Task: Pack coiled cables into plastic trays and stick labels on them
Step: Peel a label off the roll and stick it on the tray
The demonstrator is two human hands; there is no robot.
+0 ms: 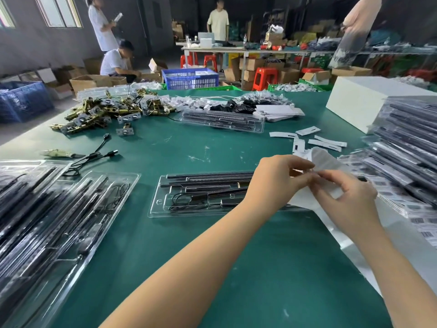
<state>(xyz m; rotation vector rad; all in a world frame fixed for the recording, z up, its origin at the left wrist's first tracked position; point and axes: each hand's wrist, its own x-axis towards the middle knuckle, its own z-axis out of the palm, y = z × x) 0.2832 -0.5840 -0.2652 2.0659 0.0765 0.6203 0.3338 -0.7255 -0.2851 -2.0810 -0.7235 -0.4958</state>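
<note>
- Our left hand [277, 179] and right hand [350, 197] meet at the edge of a white, glossy label backing sheet [328, 162], fingertips pinching it, probably peeling a label.
- To do it well, we should lift one corner slowly and keep the sticky side off our fingers.
- The clear plastic tray holding black rods and a coiled cable [201, 196] lies on the green table [165, 245], just beneath and left of both hands.

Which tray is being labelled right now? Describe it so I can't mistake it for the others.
On the green table, look just beyond the left hand and right hand, which pinch a white label sheet. The clear tray lies there singly, flat and crosswise, unlike the stacks at either side.
</note>
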